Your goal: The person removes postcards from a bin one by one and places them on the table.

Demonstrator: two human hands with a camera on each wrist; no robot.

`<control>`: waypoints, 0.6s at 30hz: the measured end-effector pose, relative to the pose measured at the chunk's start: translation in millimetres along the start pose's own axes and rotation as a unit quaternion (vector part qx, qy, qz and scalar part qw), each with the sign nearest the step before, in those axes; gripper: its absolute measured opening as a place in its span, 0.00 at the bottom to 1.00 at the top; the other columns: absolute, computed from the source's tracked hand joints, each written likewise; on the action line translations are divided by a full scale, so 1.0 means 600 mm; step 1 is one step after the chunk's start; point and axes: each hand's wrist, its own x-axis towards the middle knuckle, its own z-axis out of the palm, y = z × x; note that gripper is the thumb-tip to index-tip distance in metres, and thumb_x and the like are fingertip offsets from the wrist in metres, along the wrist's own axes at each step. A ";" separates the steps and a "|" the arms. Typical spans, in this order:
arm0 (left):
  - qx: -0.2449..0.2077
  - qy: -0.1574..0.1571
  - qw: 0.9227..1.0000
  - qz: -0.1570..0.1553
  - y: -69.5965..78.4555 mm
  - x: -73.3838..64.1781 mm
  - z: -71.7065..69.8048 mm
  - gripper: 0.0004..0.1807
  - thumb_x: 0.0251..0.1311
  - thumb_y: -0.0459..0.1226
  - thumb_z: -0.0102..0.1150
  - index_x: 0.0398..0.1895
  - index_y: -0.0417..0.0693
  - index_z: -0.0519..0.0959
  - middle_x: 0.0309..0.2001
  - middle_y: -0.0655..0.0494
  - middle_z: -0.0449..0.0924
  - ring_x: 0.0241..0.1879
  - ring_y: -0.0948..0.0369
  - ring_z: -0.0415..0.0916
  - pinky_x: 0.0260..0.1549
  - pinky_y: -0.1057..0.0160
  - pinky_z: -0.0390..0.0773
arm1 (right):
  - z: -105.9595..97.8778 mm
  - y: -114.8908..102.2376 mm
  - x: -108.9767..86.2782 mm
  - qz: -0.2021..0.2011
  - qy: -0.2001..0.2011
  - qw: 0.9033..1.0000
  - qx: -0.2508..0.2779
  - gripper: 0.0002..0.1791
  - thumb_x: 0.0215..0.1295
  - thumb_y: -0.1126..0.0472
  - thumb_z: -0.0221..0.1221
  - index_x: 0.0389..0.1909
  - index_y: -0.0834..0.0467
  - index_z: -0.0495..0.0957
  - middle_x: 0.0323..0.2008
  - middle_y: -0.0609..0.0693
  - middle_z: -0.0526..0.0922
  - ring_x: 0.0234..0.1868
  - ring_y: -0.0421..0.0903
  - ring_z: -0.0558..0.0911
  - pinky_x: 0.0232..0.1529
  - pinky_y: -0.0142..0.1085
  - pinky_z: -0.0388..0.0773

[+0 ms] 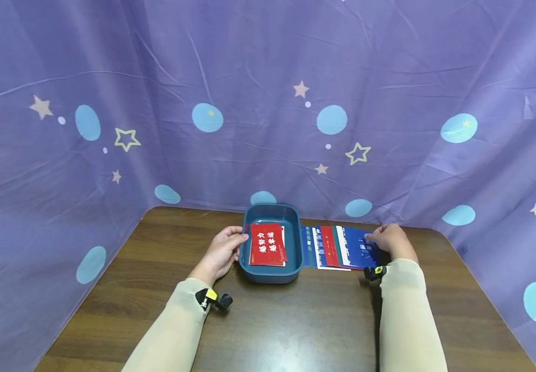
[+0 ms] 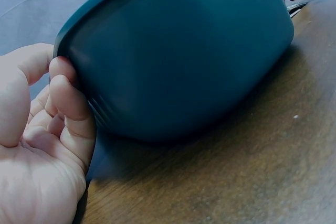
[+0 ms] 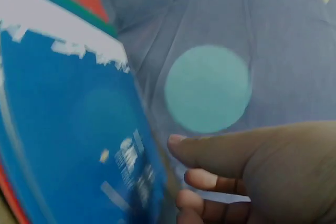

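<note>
A dark teal rectangular basin (image 1: 272, 274) stands on the table, and my left hand (image 1: 221, 253) pinches its left rim. In the left wrist view the thumb is over the rim while the fingers (image 2: 73, 108) bend against the outer wall. Inside the basin lie red cards (image 1: 268, 245) with white characters. To its right, several blue, white, red and green cards overlap in a row, a blue card (image 1: 358, 248) on top at the right. My right hand (image 1: 391, 240) is at that blue card's right end; in the right wrist view its fingertips are just beside the card's edge.
The brown wooden table (image 1: 268, 325) extends towards me in front of the basin. A purple curtain (image 1: 258, 155) with stars and dots hangs behind the table and on both sides, close behind the basin and cards. Each wrist carries a small black camera (image 1: 223, 302).
</note>
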 end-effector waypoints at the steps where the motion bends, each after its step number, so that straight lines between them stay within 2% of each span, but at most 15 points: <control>1: 0.001 -0.001 1.000 -0.001 0.000 0.000 0.000 0.17 0.81 0.31 0.62 0.65 0.38 0.70 0.30 0.61 0.81 0.20 0.68 0.69 0.18 0.73 0.73 | -0.001 -0.005 -0.002 -0.001 0.000 1.000 0.009 0.19 0.79 0.47 0.68 0.38 0.60 0.83 0.41 0.58 0.84 0.47 0.56 0.81 0.49 0.48 0.80; 5: 0.001 -0.001 1.000 -0.003 0.001 -0.001 0.000 0.18 0.81 0.31 0.62 0.66 0.37 0.69 0.30 0.61 0.81 0.20 0.68 0.70 0.18 0.73 0.74 | -0.004 -0.043 -0.013 -0.046 0.005 0.998 0.045 0.21 0.80 0.47 0.68 0.49 0.64 0.84 0.43 0.58 0.87 0.45 0.53 0.85 0.46 0.43 0.81; 8: 0.003 0.001 1.000 -0.003 0.003 -0.003 0.001 0.18 0.81 0.30 0.61 0.66 0.37 0.70 0.30 0.61 0.81 0.20 0.68 0.70 0.18 0.73 0.74 | -0.003 -0.085 -0.022 -0.084 0.002 0.995 0.058 0.22 0.80 0.47 0.69 0.54 0.65 0.83 0.41 0.56 0.89 0.43 0.52 0.88 0.45 0.40 0.80; 14: -0.003 0.003 1.000 -0.001 0.003 -0.004 0.000 0.16 0.80 0.29 0.61 0.64 0.40 0.70 0.30 0.61 0.81 0.20 0.68 0.70 0.18 0.73 0.73 | 0.007 -0.166 -0.052 -0.147 -0.012 0.987 0.060 0.21 0.81 0.47 0.69 0.54 0.62 0.84 0.40 0.57 0.90 0.43 0.55 0.89 0.42 0.39 0.82; 18: -0.008 -0.002 1.000 0.002 0.000 -0.002 0.001 0.15 0.80 0.29 0.60 0.62 0.41 0.71 0.30 0.61 0.82 0.19 0.68 0.70 0.17 0.73 0.73 | 0.009 -0.196 -0.075 -0.175 -0.016 0.983 0.051 0.21 0.81 0.47 0.69 0.54 0.61 0.85 0.43 0.61 0.92 0.42 0.55 0.89 0.41 0.38 0.83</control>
